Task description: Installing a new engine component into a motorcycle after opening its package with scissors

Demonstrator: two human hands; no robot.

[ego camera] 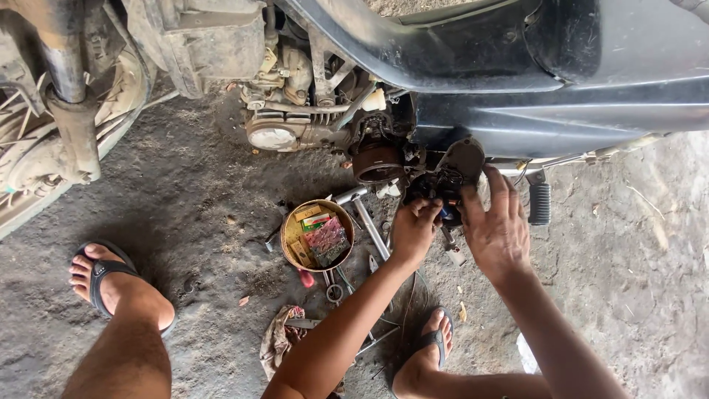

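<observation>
A small dark engine part (437, 188), black and greasy with a tangle of wires, sits low on the side of the motorcycle, just above and between the fingertips of both hands. A spot of blue (446, 212) shows at its lower edge, right beside the fingers. A grey, rounded cover plate (463, 158) stands tilted just above it, beyond the fingertips, its details too dim to make out

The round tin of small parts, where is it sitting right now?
In the head view, the round tin sits on the dirt floor below the engine, just left of the left hand, with loose tools lying beside it.
</observation>
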